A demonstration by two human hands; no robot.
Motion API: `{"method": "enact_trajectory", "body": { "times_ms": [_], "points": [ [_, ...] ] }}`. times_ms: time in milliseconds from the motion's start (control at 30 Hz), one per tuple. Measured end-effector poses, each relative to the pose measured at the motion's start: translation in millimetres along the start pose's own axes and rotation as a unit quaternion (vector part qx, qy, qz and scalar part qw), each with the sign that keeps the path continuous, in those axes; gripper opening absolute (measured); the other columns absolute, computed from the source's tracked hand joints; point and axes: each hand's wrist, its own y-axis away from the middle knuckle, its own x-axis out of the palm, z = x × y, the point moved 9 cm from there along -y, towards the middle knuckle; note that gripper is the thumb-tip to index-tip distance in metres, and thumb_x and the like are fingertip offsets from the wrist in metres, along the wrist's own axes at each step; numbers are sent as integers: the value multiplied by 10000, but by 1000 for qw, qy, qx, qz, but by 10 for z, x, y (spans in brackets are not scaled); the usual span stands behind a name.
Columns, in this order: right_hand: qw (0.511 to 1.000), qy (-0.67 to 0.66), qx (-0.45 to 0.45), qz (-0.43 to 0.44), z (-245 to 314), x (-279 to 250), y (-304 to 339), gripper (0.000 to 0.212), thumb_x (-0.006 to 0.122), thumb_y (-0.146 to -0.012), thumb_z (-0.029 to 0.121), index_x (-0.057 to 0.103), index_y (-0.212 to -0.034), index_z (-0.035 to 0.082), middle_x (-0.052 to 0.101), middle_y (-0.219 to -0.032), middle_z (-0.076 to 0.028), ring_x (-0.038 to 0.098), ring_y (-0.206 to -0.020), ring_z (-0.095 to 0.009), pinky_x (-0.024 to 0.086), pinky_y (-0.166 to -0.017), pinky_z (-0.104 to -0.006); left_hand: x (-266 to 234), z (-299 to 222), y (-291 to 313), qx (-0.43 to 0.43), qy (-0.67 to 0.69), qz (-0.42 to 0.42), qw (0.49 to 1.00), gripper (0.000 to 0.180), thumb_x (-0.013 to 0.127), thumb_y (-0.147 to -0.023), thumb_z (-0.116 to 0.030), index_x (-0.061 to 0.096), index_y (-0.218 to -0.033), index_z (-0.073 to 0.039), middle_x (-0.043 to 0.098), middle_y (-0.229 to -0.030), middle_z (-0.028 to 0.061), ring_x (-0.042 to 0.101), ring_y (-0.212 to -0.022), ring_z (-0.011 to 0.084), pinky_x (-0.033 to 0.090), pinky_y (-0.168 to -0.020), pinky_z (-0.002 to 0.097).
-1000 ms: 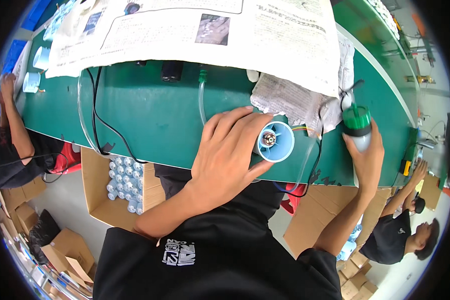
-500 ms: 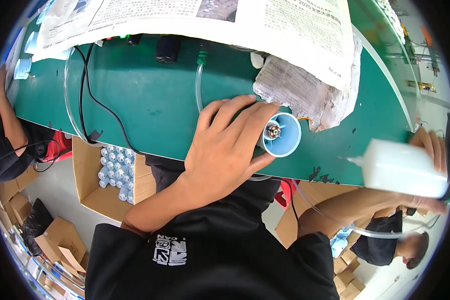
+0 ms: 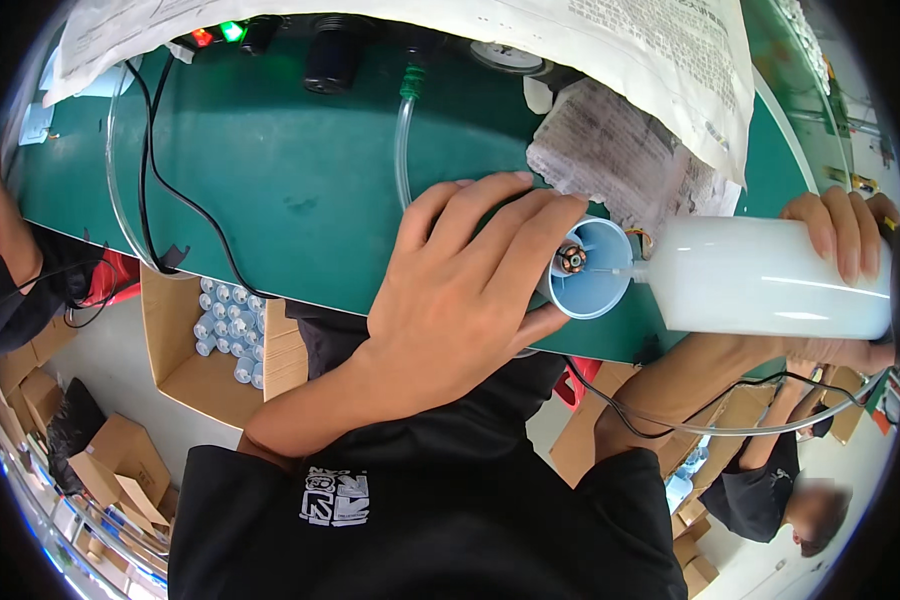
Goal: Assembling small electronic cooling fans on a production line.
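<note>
On its side on the green bench, a light blue cup-shaped plastic housing (image 3: 608, 288) is gripped by my left hand (image 3: 460, 265), fingers over the top and thumb below. Its open end faces right, and a small copper-wound motor core (image 3: 571, 258) sits inside. Coloured wires (image 3: 642, 240) stick out behind it. My right hand (image 3: 838, 238) is wrapped around a white dispensing bottle (image 3: 760, 280) lying nearly level. The bottle's thin needle tip (image 3: 610, 270) reaches into the housing's mouth, close to the core; whether it touches is too small to tell.
Newspaper (image 3: 390, 12) covers a device with black knobs (image 3: 332, 55), a gauge (image 3: 508, 55) and lit lamps. A clear hose (image 3: 403, 150) and black cables (image 3: 175, 185) cross the green bench (image 3: 290, 170). Below left, a carton (image 3: 205, 385) holds several blue housings. Other people are at both sides.
My right hand has brought the bottle leftward, so its needle now enters the housing. The housing and my left hand appear slightly further right as the view has shifted.
</note>
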Motion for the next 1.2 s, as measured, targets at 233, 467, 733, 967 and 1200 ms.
{"method": "enact_trajectory", "body": {
  "times_ms": [233,467,733,967,1200],
  "points": [
    [1000,-12,-4,4,-46,10,25,768,834,-550,360,449,-1133,41,490,-879,-26,524,-806,-164,407,-788,-335,34,-1,-9,1,-9,4,1000,639,787,-705,-264,542,-1252,-43,620,-1147,89,531,-1136,275,377,-973,437],
    [998,9,10,63,-122,115,52,738,717,-677,521,454,-1177,46,516,-976,-98,528,-922,-267,389,-846,-460,6,25,-7,-16,0,-17,1000,657,846,-607,-225,598,-1199,-86,649,-1163,34,574,-1144,253,393,-940,405],
    [990,31,24,136,-205,284,88,777,583,-823,704,459,-1228,52,547,-1087,-180,532,-1054,-385,369,-912,-603,-6,20,-3,-11,-4,-27,1000,653,847,-609,-231,596,-1193,-81,653,-1153,32,579,-1133,255,397,-935,403],
    [994,-47,-2,97,-243,427,33,799,592,-801,721,473,-1217,49,553,-1063,-162,571,-981,-365,410,-840,-596,-14,22,-17,-13,-3,-29,999,649,847,-605,-238,604,-1186,-81,654,-1150,33,581,-1130,253,399,-934,401],
    [995,-49,-7,89,-223,452,36,779,583,-818,706,482,-1221,47,556,-1064,-167,581,-963,-361,422,-824,-599,-8,8,-12,-5,-9,-40,999,659,854,-594,-237,608,-1186,-84,657,-1149,37,589,-1124,255,404,-929,401]
  ]
}}
